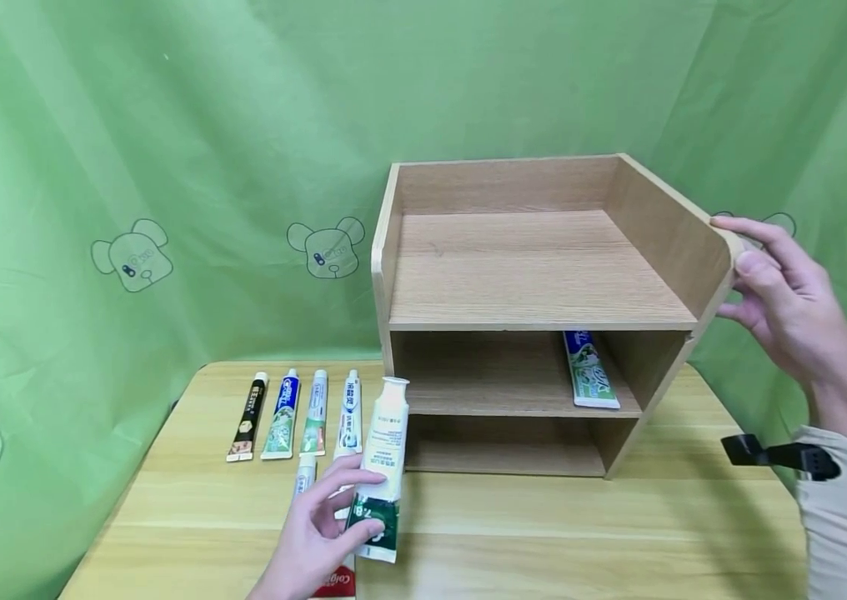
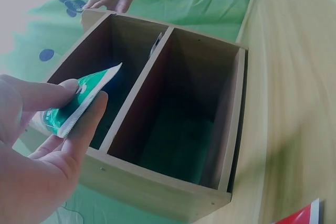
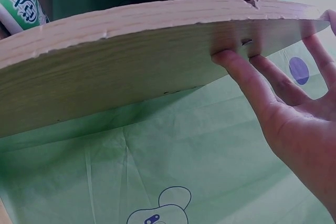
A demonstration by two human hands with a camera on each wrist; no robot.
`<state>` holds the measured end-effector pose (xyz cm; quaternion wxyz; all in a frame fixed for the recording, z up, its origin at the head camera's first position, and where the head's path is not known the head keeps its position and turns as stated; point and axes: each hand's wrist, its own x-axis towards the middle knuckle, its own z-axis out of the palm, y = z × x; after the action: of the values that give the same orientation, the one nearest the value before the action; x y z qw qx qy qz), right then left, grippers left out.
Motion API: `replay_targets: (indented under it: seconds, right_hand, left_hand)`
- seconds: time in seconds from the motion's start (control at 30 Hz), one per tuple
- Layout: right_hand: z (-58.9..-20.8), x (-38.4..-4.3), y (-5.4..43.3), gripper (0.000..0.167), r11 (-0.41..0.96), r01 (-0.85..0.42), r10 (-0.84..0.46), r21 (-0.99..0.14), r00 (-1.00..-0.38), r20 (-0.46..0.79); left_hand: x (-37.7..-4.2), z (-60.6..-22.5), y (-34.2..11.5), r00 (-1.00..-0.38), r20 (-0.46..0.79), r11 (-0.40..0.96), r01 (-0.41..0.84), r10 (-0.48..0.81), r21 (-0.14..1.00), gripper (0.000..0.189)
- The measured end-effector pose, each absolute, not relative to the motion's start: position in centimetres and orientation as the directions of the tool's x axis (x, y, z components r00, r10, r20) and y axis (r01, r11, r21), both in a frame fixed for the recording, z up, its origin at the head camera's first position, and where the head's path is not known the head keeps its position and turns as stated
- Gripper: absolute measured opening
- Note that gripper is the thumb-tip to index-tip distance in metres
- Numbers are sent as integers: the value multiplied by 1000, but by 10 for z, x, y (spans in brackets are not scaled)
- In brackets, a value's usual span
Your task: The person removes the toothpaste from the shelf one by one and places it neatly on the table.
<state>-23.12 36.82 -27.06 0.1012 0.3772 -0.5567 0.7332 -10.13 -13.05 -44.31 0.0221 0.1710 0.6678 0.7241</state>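
My left hand pinches a white toothpaste tube by its green crimped end, thumb on one side and fingers on the other. The tube is tilted, cap upward, in front of the left side of a wooden shelf unit. On the far side, my right hand rests against the unit's right side panel, fingertips on its outer face and top edge. A green-and-white toothpaste tube lies on the middle shelf at the right.
Left of the unit, a black tube, a blue-green tube, a pale tube and a white-blue tube lie in a row on the table. A red Colgate item lies partly behind my left hand. A green curtain hangs behind.
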Motion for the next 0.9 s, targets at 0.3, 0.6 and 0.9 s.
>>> replay_targets:
  seconds: [0.3,0.6,0.9]
  right_hand:
    - [-272,-232,369,47,-342,-574,-275,-744,-696,664]
    - [-270,-232,373,47,-383,-563,-286,-733,-682,673]
    - [-268,-233,375,47,-342,-563,-310,-753,-688,656]
  left_hand:
    - [-96,-439,-149,-956,196,-66,186,217,980,38]
    - [-99,-443,-166,-967,202,-1,204,154,979,44]
    - [-97,-451,-187,-979,187,39,191,85,981,52]
